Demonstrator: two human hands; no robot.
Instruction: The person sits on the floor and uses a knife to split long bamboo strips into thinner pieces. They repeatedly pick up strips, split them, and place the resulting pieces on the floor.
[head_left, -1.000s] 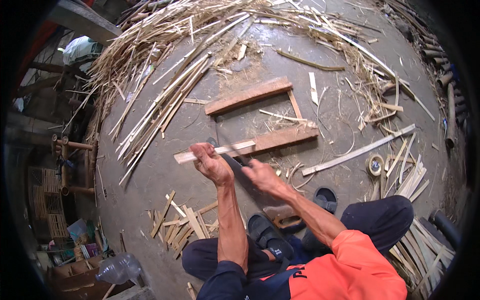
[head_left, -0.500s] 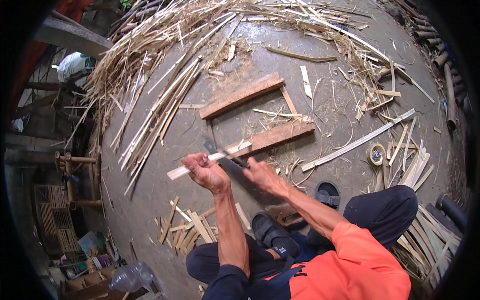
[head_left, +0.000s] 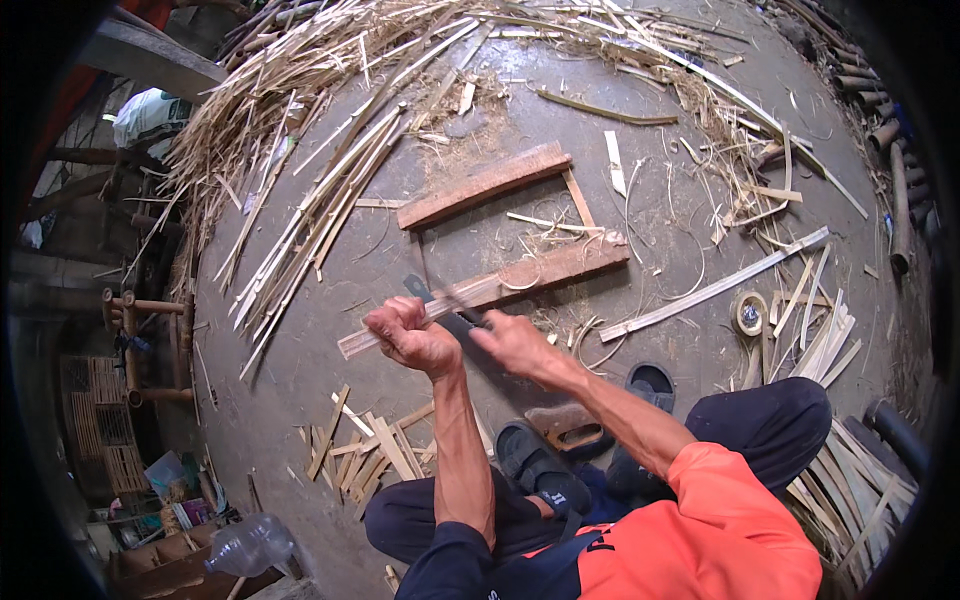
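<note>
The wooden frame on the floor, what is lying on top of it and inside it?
Inside the wooden frame, thin bamboo slivers and curled shavings lie on grey floor. The bamboo strip held by the left hand crosses its near plank, hiding that part.

Concrete floor (head_left: pixel 330 370) — strewn with bamboo strips (head_left: pixel 320 200), 2 wooden planks (head_left: pixel 485 185).

before you: two wooden planks (head_left: pixel 487 185) joined by a thin slat; long bamboo strips (head_left: pixel 320 200) heaped upper left; tape roll (head_left: pixel 748 312) at right; short offcuts (head_left: pixel 375 450) near your knee; clear plastic bottle (head_left: pixel 248 545) lower left.
</note>
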